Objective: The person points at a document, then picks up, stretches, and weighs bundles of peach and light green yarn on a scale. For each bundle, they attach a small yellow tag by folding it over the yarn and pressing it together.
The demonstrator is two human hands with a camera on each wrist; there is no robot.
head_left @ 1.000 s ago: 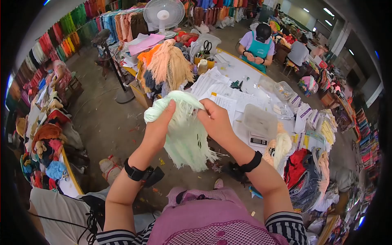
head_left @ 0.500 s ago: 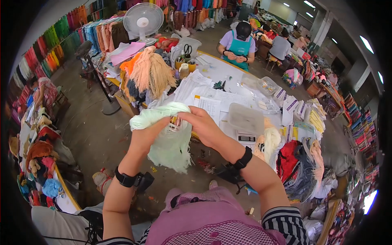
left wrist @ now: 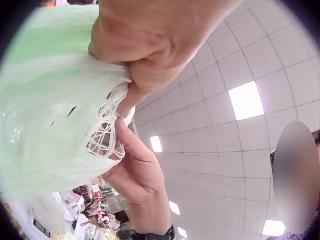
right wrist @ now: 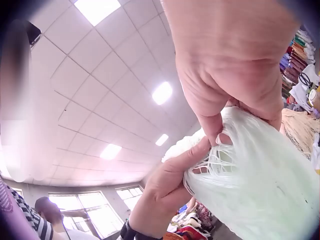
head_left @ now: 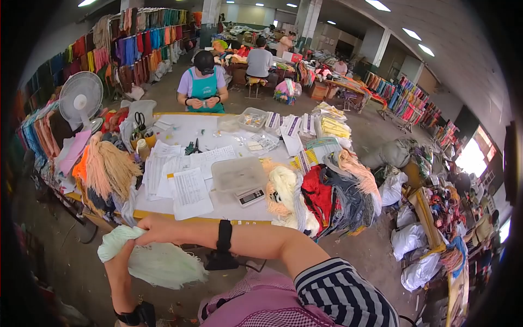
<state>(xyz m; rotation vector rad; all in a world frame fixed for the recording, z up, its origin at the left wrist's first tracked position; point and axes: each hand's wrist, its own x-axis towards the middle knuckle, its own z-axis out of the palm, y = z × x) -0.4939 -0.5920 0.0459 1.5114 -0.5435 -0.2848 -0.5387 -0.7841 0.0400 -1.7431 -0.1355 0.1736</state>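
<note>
A pale mint-green skein of yarn [head_left: 163,264] hangs from both hands at the lower left of the head view. My left hand [head_left: 118,262] grips its gathered end from below, and my right hand [head_left: 158,229] pinches the same end from the right. In the left wrist view, the left hand [left wrist: 145,45] holds the skein [left wrist: 45,120] at the top, and the right hand [left wrist: 140,172] meets loose looped strands. The right wrist view has the right hand [right wrist: 230,60] pinching the strands of the skein [right wrist: 265,175], the left thumb close beside its fingers.
Beyond the hands stands a white table [head_left: 218,122] with papers [head_left: 190,193], a clear plastic box [head_left: 238,174], a small scale [head_left: 250,197] and yarn bundles [head_left: 318,191]. A fan [head_left: 80,101] is at the left. A person in a teal apron [head_left: 203,90] sits across the table.
The head view has swung to the right and up, so both hands and the skein now appear lower and farther left. Both hands still hold the skein.
</note>
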